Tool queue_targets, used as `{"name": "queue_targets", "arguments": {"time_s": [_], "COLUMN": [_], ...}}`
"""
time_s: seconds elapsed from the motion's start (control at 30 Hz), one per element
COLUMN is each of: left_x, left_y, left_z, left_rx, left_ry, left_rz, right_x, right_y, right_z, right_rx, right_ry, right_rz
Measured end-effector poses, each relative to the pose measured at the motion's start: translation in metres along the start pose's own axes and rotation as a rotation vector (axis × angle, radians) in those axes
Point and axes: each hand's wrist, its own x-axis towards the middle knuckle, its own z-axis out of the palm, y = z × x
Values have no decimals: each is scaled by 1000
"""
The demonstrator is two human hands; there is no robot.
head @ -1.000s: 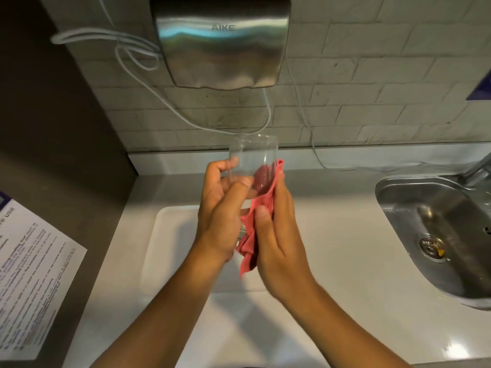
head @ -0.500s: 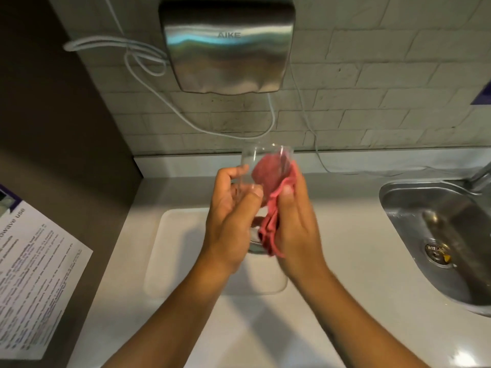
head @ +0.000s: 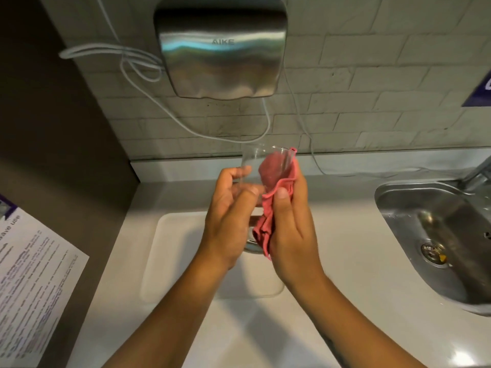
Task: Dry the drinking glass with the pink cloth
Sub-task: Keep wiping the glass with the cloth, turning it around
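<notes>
- Head view, and straight to the fingers (head: 240,172): the left hand (head: 228,219) is curled round the drinking glass (head: 251,166), thumb across the near side, clamped firmly on the lower wall
- Right hand (head: 291,229) is closed on the pink cloth (head: 268,211), thumb pinning a fold against the outside of the glass while the fingers sit behind it, hidden
- A wad of that cloth is pushed down inside the glass, showing pink through the clear wall; cloth looks to run over the rim, so inside and outside seem to be wiped together
- Glass is held up in the air between both hands, mouth tilted away and upward, base towards the person; that likely lets the left hand turn it against the cloth
- Material check: the glass is thin, clear, smooth and round, slippery if wet, hence the full wrap; the cloth is soft, creased and bunched, a loose tail hanging below the hands
- Below sits a pale, glossy worktop (head: 345,261) with a shallow rounded white tray (head: 170,248) under the hands
- Off to the right, a steel sink (head: 438,235); on the tiled wall above, a brushed-metal hand dryer (head: 220,46) with pale cables looping
</notes>
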Motion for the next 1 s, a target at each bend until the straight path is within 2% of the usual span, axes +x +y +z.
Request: {"name": "queue_targets", "arguments": {"time_s": [0.1,0.17,0.23,0.33,0.5,0.73,0.87,1.0], "left_x": [2,-6,-14,-16,-10,-2,-6,-12], "left_y": [0,-1,-2,-5,-2,-1,-2,-3], "left_z": [3,8,11,3,-2,-11,-10,-4], "left_rx": [169,257,324,372,198,77,139,153], "left_ry": [107,183,206,238,219,215,159,110], "left_rz": [23,99,175,184,27,-71,-36,-13], "right_x": [-11,-13,-11,-7,-6,-31,-30,5], "right_y": [6,8,5,1,3,20,18,3], "right_z": [3,0,-1,-3,-6,-7,-6,-7], "right_rx": [-90,-95,-74,-18,-152,-296,-304,-176], "right_ry": [32,58,39,-23,-120,-250,-258,-205], "right_rz": [-1,-9,6,62,-25,-95,-105,-95]}}
